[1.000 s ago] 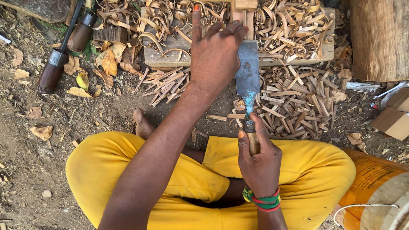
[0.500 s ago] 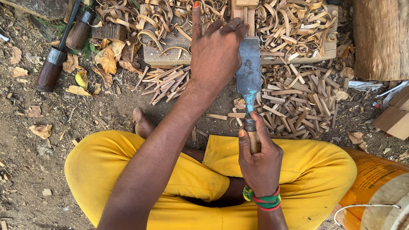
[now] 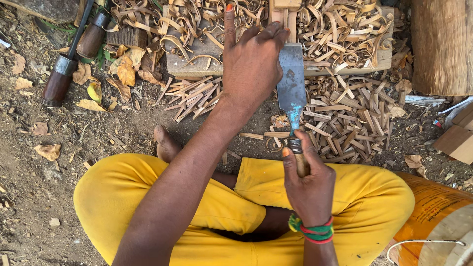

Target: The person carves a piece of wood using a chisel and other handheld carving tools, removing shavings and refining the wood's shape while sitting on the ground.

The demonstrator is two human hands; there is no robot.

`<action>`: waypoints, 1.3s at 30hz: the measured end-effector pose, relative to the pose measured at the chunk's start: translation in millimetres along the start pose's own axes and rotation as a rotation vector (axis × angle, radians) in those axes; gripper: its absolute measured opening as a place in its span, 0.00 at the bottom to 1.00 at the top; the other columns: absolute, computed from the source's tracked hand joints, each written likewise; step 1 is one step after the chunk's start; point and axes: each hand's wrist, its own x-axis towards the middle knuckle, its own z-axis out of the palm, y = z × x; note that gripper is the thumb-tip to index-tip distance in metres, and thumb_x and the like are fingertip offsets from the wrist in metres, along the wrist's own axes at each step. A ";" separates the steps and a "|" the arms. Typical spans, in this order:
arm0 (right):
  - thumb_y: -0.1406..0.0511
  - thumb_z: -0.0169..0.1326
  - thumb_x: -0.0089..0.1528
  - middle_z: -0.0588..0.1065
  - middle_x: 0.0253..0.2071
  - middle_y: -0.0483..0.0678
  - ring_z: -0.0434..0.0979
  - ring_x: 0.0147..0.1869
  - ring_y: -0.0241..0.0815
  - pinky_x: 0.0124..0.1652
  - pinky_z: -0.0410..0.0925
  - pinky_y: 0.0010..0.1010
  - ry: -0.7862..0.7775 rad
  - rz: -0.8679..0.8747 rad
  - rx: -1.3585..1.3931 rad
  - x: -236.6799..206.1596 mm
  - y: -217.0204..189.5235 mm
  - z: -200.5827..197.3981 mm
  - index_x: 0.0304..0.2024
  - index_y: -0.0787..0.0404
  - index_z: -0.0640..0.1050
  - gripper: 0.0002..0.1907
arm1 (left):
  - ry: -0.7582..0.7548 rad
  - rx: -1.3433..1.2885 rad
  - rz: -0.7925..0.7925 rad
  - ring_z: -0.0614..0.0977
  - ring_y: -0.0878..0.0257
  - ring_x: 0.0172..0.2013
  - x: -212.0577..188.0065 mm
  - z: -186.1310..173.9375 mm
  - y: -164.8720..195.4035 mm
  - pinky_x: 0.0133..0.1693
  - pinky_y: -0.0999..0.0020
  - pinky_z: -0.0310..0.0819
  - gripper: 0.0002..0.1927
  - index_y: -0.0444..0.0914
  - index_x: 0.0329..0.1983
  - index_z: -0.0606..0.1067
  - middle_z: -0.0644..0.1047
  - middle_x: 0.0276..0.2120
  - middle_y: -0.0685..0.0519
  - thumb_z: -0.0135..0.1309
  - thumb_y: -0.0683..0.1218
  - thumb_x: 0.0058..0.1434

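I sit cross-legged on the ground in yellow trousers. My right hand [image 3: 308,184] grips the wooden handle of a wide, flat-bladed chisel [image 3: 291,83], whose blade points away from me. Its edge rests against a thin upright wooden piece [image 3: 285,15] standing on a flat board [image 3: 197,59]. My left hand [image 3: 251,61] lies over the work just left of the blade, fingertips on the blade's upper corner and the wooden piece, index finger stretched forward. Curled shavings cover the board.
Several short wooden sticks [image 3: 345,118] and curled shavings litter the dirt ahead. Two wooden-handled tools [image 3: 74,54] lie at the upper left. A log [image 3: 441,47] stands upper right, a wooden block [image 3: 458,138] at right, an orange container [image 3: 438,221] lower right.
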 end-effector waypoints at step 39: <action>0.63 0.51 0.69 0.71 0.24 0.45 0.68 0.21 0.32 0.21 0.64 0.27 -0.015 0.087 0.314 34.0 -23.3 14.9 0.69 0.58 0.70 0.25 | -0.062 -0.241 0.153 0.81 0.53 0.57 -8.3 -48.9 0.3 0.72 0.53 0.57 0.22 0.38 0.53 0.80 0.80 0.55 0.45 0.54 0.35 0.55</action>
